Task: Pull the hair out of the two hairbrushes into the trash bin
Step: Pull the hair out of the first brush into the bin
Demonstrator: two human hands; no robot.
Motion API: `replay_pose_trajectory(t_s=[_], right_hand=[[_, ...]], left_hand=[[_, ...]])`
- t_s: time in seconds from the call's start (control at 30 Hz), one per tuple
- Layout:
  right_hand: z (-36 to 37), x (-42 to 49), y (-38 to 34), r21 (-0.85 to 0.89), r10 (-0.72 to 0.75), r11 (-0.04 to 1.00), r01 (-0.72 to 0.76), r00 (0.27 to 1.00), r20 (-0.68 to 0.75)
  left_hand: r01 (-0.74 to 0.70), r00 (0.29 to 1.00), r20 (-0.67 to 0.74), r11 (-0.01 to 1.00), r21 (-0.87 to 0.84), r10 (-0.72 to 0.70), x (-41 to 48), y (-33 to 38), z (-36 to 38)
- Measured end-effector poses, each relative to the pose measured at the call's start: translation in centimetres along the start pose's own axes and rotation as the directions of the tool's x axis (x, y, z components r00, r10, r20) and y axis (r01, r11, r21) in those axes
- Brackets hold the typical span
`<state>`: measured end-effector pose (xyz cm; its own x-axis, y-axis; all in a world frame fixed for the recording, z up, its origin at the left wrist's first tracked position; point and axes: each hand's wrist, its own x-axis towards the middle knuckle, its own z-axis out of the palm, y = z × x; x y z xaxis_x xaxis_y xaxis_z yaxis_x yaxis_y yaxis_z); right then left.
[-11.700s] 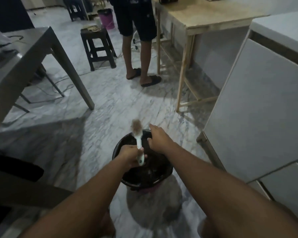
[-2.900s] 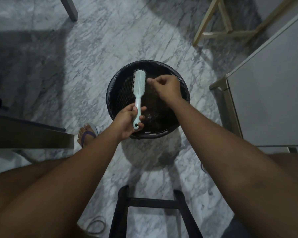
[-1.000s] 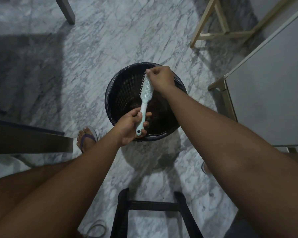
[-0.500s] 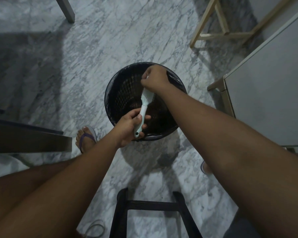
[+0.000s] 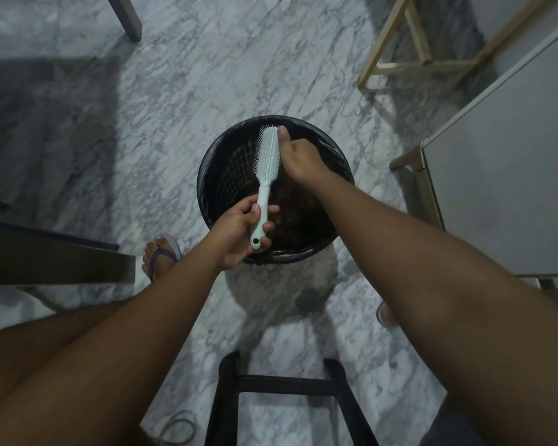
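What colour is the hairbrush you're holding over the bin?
Pale mint green, handle and bristles alike; the hairbrush shows clearly in the head view.

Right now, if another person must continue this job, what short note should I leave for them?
Left hand: closed on the handle of the pale green hairbrush, holding it over the trash bin.
Right hand: against the right side of the brush head, thumb up along its edge; whether it pinches any hair cannot be seen.
Done: a brown clump of hair lies in the bin, and the bristles that show look nearly clean.
Left: check this brush for the last strands. The second hairbrush is not in view, so find it and clean it too.
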<state>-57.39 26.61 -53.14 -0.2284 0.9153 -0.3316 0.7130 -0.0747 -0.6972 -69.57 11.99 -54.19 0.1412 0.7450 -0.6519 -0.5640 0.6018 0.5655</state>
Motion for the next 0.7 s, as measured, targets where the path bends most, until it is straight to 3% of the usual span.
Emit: replay_pose_trajectory(t_s=[0.23,0.47,0.53,0.6,0.7], right_hand=[[0.2,0.3,0.3,-0.163,-0.079,0.985,0.064,0.993,-0.087],[-1.0,1.0,1.2,0.149,0.067,0.989,-0.015,0.934,-0.351],[-0.8,0.6,2.0,0.049,0.115,0.993,-0.106,0.956,-0.269],[-0.3,0.1,3.3,-0.074,0.194,0.977,-0.201,0.976,-0.095],[0.5,-0.8,4.4,-0.253,0.305,0.93,-0.268,0.944,0.124]], left_hand=[[0.008,1.0,-0.01,1.0,-0.021,-0.008,0.1,-0.3,-0.1],[0.003,0.999,-0.042,0.999,-0.042,-0.005,0.1,-0.5,-1.4],[-0.002,0.999,-0.046,0.999,-0.048,0.0,0.2,-0.3,-1.4],[-0.008,0.999,-0.049,0.999,-0.054,0.006,0.3,-0.1,-1.3],[-0.004,0.999,-0.051,0.999,-0.05,0.002,0.3,0.1,-1.1]])
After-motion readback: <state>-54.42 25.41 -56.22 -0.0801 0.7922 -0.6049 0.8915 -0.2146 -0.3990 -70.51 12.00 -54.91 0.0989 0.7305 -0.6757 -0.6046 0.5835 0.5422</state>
